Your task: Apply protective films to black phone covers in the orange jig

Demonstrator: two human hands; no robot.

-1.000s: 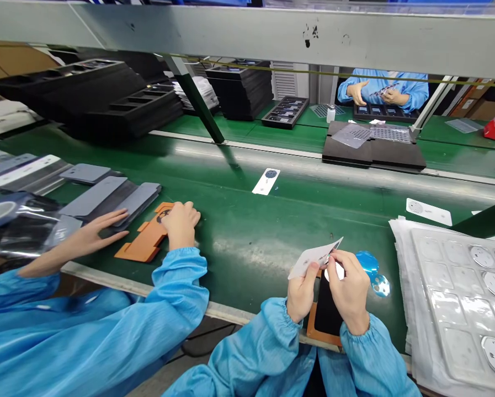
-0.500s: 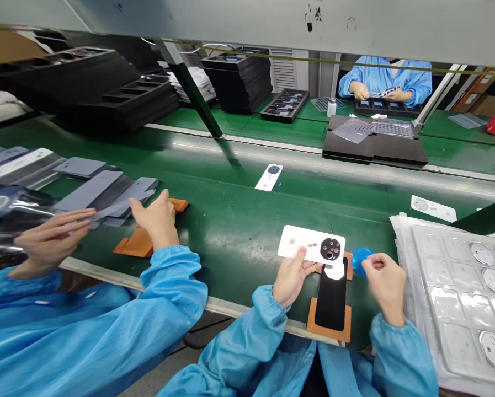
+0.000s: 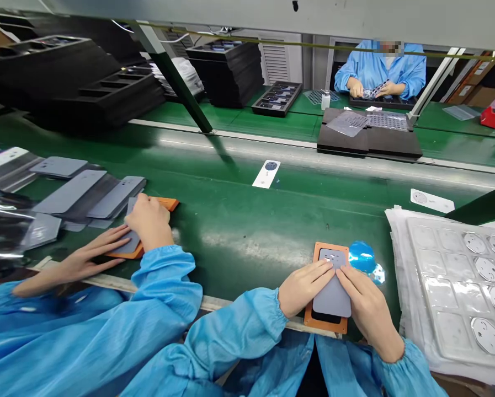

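A grey phone-shaped panel [image 3: 332,298] lies over the black inset of an orange fixture [image 3: 344,326] at the front edge of the bench. The fingers of my left hand [image 3: 305,286] are together on its upper left part. From the right side, my right hand [image 3: 367,303] holds the same panel, its fingertips meeting those of my left hand near the small cutouts. Just right of the fixture are a blue round film [image 3: 361,256] and a small shiny clear piece [image 3: 378,274].
At left a co-worker's hands [image 3: 150,220] work over another orange fixture [image 3: 168,203], near grey panels [image 3: 71,191]. A clear tray of round parts [image 3: 437,281] stands at right. White panels [image 3: 266,174] [image 3: 432,200] lie farther back. Black trays [image 3: 230,71] are stacked behind.
The white panel in my left hand is gone from view; a grey face now lies on the fixture under both hands. My right hand has let go of the blue film and moved left.
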